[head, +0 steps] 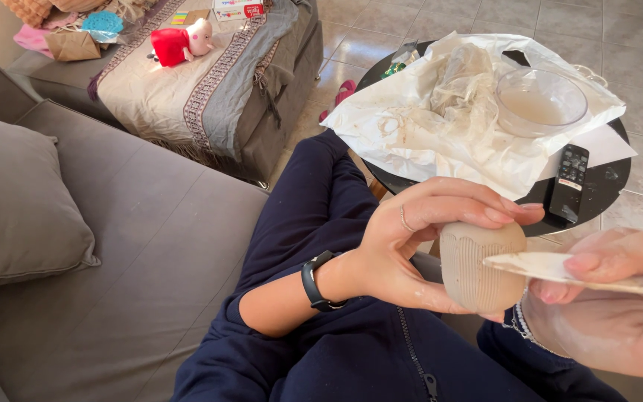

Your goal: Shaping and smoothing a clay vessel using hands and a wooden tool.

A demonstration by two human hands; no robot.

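At lower centre, the left hand (411,238) is clamped around a ribbed clay pot (479,264). The right hand (619,298), at the lower right edge, pinches a flat scraper (537,264) whose tip touches the pot. A bowl (541,100) sits on the table (604,182) at upper right.

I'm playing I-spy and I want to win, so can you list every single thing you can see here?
Clay piece: one, beige, ribbed, held in the left hand.
Flat tool: one, pale, thin, in the right hand, touching the clay.
Round table: one, black, beyond the knees.
Plastic sheet: one, white, crumpled, stained, on the table.
Bowl: one, clear, on the sheet.
Remote control: one, black, at the table's edge.
Sofa: one, grey, at left.
Cushion: one, grey, on the sofa.
Plush toy: one, red and pink, on a covered seat.
Wristband: one, black, left wrist.
Left hand: gripping the clay.
Right hand: clay-smeared, pinching the tool.
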